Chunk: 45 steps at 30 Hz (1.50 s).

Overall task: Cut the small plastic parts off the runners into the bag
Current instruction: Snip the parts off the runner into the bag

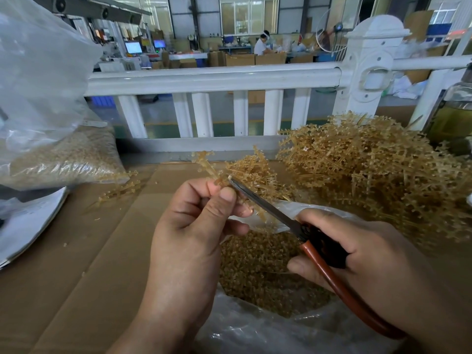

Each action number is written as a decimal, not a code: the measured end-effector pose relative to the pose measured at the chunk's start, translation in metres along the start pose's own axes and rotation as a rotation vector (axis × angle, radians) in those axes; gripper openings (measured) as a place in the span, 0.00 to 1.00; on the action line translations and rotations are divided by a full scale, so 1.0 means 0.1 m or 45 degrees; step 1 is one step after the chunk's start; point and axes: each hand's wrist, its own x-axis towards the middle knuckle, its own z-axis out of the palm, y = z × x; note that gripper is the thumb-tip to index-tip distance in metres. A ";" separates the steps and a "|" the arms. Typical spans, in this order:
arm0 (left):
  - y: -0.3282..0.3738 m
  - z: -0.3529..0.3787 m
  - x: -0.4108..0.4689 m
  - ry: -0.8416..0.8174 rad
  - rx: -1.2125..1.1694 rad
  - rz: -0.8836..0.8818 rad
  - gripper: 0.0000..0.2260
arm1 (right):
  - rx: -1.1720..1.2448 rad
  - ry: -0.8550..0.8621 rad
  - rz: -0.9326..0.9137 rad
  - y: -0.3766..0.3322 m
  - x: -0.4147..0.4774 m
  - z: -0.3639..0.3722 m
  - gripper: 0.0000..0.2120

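Observation:
My left hand (194, 226) pinches a tan plastic runner (204, 162) between thumb and fingers, and the runner sticks up and away past the fingertips. My right hand (357, 256) grips scissors (268, 205) by their red-brown handles. The blade tips sit at the runner, right beside my left thumb. Below both hands lies an open clear plastic bag (255, 328) holding a heap of small tan cut parts (258, 272).
A big pile of uncut tan runners (370, 169) lies at the right on the cardboard-covered table (76, 264). A filled clear bag (58, 159) sits at the left, with loose runners (120, 192) beside it. A white railing (214, 77) stands behind. A bottle (454, 113) is at the far right.

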 end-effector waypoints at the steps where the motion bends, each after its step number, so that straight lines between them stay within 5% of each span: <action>1: 0.00 0.00 0.00 0.000 0.006 0.005 0.06 | 0.002 0.009 -0.002 0.00 0.00 0.00 0.25; 38: 0.00 0.00 -0.02 0.017 0.007 -0.008 0.05 | 0.025 -0.014 -0.009 0.00 0.01 -0.04 0.23; 45: 0.02 -0.01 -0.01 -0.030 -0.091 -0.069 0.05 | 0.248 0.049 0.038 0.09 0.00 0.02 0.29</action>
